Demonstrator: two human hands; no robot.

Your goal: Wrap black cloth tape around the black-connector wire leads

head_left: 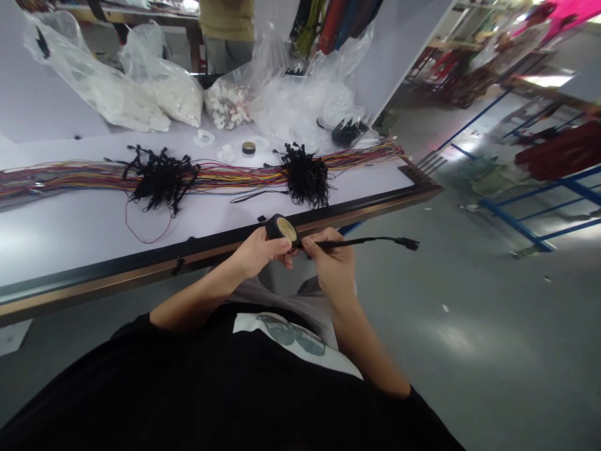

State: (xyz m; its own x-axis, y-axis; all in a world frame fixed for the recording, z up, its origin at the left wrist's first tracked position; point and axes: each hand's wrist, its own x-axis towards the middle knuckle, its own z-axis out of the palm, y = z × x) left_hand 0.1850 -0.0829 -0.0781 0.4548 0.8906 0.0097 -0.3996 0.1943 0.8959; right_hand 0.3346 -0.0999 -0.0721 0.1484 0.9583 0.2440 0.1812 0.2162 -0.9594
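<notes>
My left hand [263, 252] is closed around a roll of black tape [282, 230], whose tan core faces up and to the right. Just to its right, my right hand [334, 254] pinches a thin black cable [364, 240]. One end of the cable sticks out rightward over the floor and carries a small black connector [407, 243]. Between my fingers the cable meets the tape roll, though the exact contact is partly hidden. Both hands are held in front of my body, at the table's near edge.
Long multicoloured wires [225, 178] run along the white table [94, 232], with two heaps of black connectors [162, 178] [307, 175] on them. Behind lie plastic bags of white parts [178, 94] and another tape roll [248, 148]. A blue-framed cart [516, 219] stands at right. Someone stands beyond the table.
</notes>
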